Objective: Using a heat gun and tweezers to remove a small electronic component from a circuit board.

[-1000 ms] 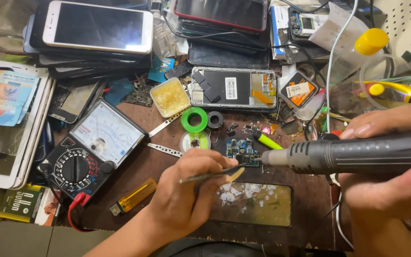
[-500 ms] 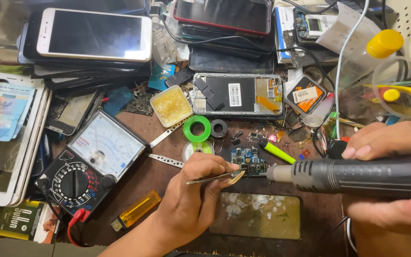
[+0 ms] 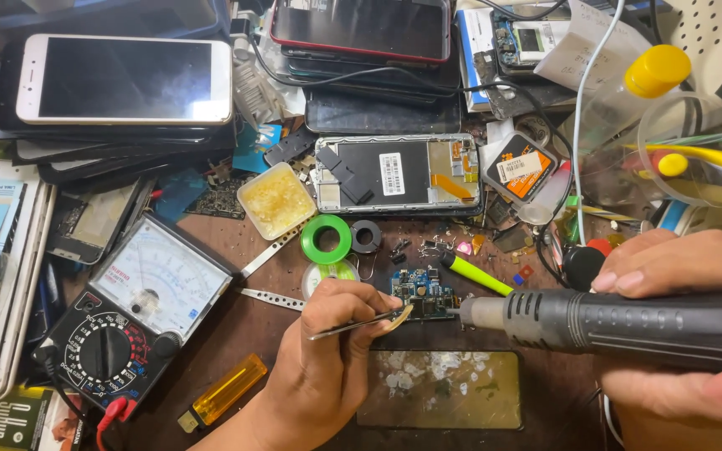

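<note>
Metal tweezers pinched in left hand; right hand clamps ribbed black hot-air wand

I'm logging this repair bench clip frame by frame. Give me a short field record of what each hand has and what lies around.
left hand: holds tweezers, tips at the small blue circuit board
right hand: grips black hot-air handpiece, nozzle pointing at the board
near the board: green solder spool, yellow-green marker
left side: analog multimeter, orange lighter
back: opened phone, stacked phones
surface: brown bench
</note>
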